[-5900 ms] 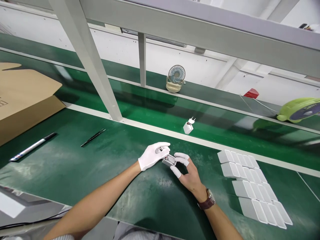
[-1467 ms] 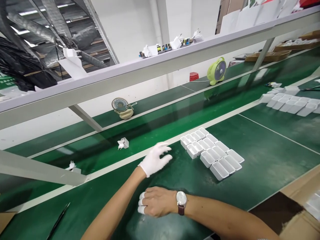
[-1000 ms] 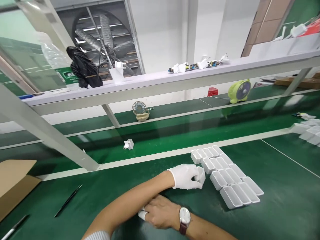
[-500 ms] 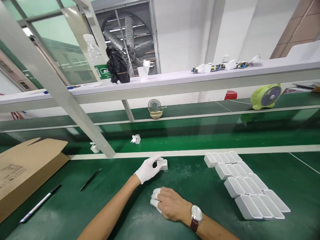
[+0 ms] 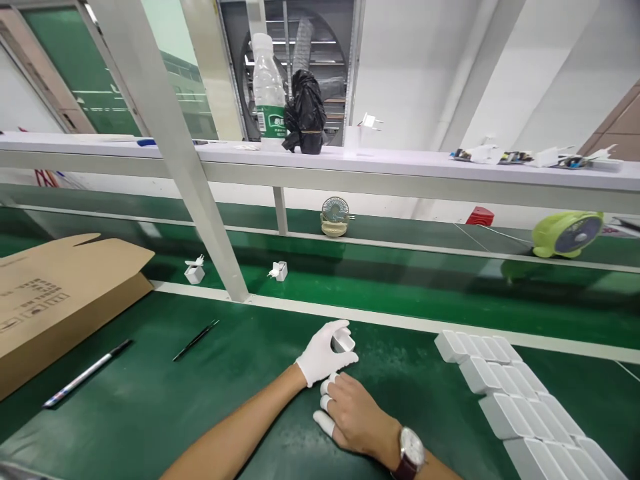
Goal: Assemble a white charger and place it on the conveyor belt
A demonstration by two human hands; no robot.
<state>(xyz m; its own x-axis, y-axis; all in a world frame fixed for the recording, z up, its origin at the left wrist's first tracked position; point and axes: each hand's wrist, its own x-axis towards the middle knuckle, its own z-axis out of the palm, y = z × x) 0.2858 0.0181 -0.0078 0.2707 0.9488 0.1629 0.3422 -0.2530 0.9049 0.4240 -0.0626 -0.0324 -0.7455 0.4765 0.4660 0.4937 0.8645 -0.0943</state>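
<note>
My left hand, in a white glove, is around a small white box on the green tabletop. Its thumb and fingers are apart, and the box stands in the gap between them. Just below and to the right is my right hand, with white covers on some fingertips and a watch at the wrist. Its fingers are curled together; whether anything is between them is hidden. On the right, several white open boxes stand in close rows.
A cardboard box, tweezers and a pen lie at left. Beyond the white ledge are two small white plug pieces. A slanted metal post rises at left, and a shelf crosses above.
The view has turned left. My left hand's fingers have spread wider around the white box, and my right hand is now closer to my left hand.
</note>
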